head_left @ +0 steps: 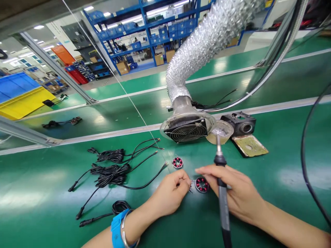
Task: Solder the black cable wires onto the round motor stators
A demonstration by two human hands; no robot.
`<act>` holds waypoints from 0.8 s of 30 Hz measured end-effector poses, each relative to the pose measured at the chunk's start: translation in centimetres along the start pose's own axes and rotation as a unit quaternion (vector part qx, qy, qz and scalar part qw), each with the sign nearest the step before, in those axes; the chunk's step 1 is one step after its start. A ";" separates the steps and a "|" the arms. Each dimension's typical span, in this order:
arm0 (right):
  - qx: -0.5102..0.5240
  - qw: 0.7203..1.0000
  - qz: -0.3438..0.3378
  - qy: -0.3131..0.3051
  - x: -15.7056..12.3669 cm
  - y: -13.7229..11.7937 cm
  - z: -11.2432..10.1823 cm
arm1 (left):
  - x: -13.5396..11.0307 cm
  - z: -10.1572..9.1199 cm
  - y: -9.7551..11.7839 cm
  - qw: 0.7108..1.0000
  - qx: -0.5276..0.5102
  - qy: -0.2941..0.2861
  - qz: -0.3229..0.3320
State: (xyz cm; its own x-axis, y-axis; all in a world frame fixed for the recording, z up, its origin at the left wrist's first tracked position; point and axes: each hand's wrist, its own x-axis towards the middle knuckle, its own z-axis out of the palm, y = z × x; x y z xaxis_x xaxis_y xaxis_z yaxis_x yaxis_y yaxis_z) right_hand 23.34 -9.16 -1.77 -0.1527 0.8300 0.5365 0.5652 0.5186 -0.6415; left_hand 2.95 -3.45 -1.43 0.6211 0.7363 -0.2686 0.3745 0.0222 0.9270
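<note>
My right hand (239, 189) is closed round a soldering iron (223, 206), whose metal tip points away from me toward a round dish of silvery bits (219, 132). Just beside its fingers lies a small ring-shaped motor stator (202, 185) with red and black windings. On that stator's left, my left hand (172, 191) pinches thin wires (191, 187); the fingers partly hide where they end. A second stator (177, 162) rests a little farther off. Left of my hands are several coiled black cables (111, 174) with stripped ends, and another coil (121, 206) by my left wrist.
A fume extractor hood (187, 127) on a silver duct (201, 51) hangs over the green bench (144, 220). Right of it sit a dark metal stand (239, 124) and a yellowish pad (250, 145). A black cord (305, 165) dangles at right. Blue shelving (148, 32) stands behind.
</note>
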 end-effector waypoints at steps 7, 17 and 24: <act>-0.048 0.995 0.085 0.006 -1.2 -1.2 -4.8 | 0.3 -0.1 0.1 0.999 -0.014 0.015 -0.030; 0.023 0.989 0.144 0.017 -1.3 0.0 -3.0 | 0.1 -0.1 0.3 0.999 0.015 0.018 -0.032; 0.039 0.989 0.141 0.009 -1.3 -0.1 -3.0 | 0.0 -0.1 0.6 0.999 0.010 0.014 -0.033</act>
State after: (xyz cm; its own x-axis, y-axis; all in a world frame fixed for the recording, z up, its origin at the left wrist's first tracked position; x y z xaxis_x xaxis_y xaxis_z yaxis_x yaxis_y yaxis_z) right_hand 25.95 -10.87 -0.75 0.0172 0.9403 0.3399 0.5195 0.2821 -0.8065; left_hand 3.13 -3.36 -0.91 0.5753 0.7518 -0.3222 0.4286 0.0584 0.9016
